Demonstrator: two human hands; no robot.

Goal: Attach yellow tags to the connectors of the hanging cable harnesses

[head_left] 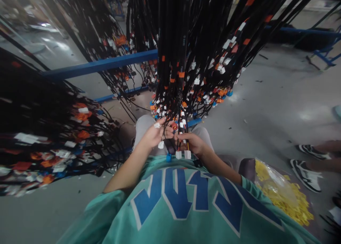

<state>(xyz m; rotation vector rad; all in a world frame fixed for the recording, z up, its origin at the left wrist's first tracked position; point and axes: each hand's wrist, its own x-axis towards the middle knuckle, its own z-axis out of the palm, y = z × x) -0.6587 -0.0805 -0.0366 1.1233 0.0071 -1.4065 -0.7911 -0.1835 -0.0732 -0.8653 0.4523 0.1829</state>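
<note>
A bundle of black wire harnesses [173,34] hangs down in front of my lap, with small coloured connectors at its lower ends. My left hand [157,134] is closed around some of its thin wires, fingers bent; a white connector [161,144] dangles just below it. My right hand [193,143] pinches wires of the same bundle. Below it hang two white connectors [178,154], side by side, and a blue connector [168,157] is to their left. A red connector [174,126] shows between my hands. Exactly which wires lie between my fingertips is partly hidden.
More harnesses [80,130] hang close on my left, and others [223,59] at the right. A blue rack bar [103,64] crosses between them. Beside me on the right lies a clear bag of yellow pieces [287,197]. A person's shoes [306,174] stand beyond it.
</note>
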